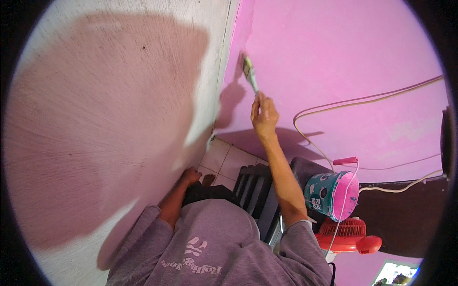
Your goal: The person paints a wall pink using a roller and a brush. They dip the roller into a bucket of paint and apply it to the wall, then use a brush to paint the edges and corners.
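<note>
My right hand (264, 115) grips the handle of a flat paintbrush (250, 73), with the arm stretched forward. The bristle end is at the pink wall (340, 53), close to the corner where it meets a whitish, rough-surfaced wall (143, 107). Around the brush tip the picture is slightly blurred. A band of different pink runs along that corner above the brush. Low beside the whitish wall is my left hand (193, 176), its fingers curled; whether it holds anything is hidden.
Right of my arm stands a green bucket (320, 195), pink inside, with a pink paint roller (345, 161) across it. Behind it is a red fan (347, 236). Dark slatted furniture (256, 189) borders the tiled floor (218, 153). A cable (340, 106) hangs along the wall.
</note>
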The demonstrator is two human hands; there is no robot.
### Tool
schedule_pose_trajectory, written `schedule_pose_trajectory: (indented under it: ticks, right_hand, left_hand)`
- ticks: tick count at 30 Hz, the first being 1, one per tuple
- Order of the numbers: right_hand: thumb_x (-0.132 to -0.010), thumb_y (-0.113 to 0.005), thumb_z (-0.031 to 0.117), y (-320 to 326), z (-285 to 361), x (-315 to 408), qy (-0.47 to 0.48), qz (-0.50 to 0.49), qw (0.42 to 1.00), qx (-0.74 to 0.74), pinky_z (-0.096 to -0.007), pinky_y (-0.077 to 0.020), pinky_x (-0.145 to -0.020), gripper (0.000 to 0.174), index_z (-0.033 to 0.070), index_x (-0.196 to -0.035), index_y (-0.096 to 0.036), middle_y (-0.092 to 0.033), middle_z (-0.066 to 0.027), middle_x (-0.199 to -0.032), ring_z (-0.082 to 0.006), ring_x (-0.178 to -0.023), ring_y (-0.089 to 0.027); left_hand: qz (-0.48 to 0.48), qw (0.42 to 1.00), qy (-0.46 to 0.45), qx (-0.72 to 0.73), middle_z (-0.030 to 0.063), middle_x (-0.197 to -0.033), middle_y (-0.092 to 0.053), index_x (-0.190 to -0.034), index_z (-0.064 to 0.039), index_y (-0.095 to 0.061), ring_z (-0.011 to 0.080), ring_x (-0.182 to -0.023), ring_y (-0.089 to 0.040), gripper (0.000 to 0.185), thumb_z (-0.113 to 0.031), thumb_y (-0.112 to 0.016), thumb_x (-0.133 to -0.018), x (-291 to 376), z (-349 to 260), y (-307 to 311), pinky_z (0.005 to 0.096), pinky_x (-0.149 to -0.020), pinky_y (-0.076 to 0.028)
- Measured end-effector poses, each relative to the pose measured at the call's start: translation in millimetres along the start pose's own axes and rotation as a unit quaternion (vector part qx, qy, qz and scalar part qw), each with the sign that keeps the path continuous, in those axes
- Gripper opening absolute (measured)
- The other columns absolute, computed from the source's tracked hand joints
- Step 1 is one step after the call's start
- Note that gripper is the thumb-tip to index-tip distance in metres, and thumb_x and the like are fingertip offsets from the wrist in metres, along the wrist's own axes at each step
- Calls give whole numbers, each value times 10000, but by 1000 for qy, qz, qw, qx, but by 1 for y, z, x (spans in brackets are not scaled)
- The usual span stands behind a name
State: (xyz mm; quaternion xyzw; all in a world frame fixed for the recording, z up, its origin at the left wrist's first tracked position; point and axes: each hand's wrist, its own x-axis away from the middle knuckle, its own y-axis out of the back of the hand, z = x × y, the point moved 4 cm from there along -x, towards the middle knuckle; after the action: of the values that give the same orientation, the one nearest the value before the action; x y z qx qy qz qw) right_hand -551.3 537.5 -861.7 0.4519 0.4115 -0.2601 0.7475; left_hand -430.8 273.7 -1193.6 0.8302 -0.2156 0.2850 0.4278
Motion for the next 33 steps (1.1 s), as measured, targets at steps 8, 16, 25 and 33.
schedule_pose_trajectory:
  ticks: [8, 16, 25, 33]
  right_hand:
    - [-768, -632, -22, -12, -15, 28, -12, 93, 996, 3, -358, -472, -505, 212, 1, -976, -594, -559, -125, -717, -280, -582, -580]
    - [-768, -639, -29, 50, 18, -66, 65, -128, 990, 2, -328, -447, -465, 242, -2, -1001, -578, -551, -126, -684, -232, -556, -553]
    - [-766, -635, -41, 2, -6, 2, -16, 63, 998, -28, -314, -476, -491, 217, 1, -976, -600, -593, -128, -740, -214, -542, -574]
    - [-765, -631, -18, 66, 35, -135, 87, -108, 989, -47, -327, -444, -477, 195, 3, -955, -591, -548, -105, -688, -216, -533, -539]
  left_hand:
    - [-12, 1000, 5, -7, 221, -1099, -598, -1082, 23, -590, 366, -1064, -553, 534, -368, -629, -721, 3, 6, 0, 426, -927, -429]
    - [-2, 1000, 4, 9, 233, -1088, -600, -1066, 23, -601, 368, -1041, -566, 509, -357, -629, -728, 5, -5, 6, 418, -909, -442]
    - [10, 986, -104, -127, 224, -1088, -604, -1077, 7, -601, 367, -1033, -571, 519, -378, -632, -730, -55, 56, -46, 416, -906, -443]
    - [-5, 999, -20, -24, 209, -1111, -598, -1064, -6, -602, 355, -1050, -563, 496, -381, -635, -742, -20, 6, -6, 415, -900, -444]
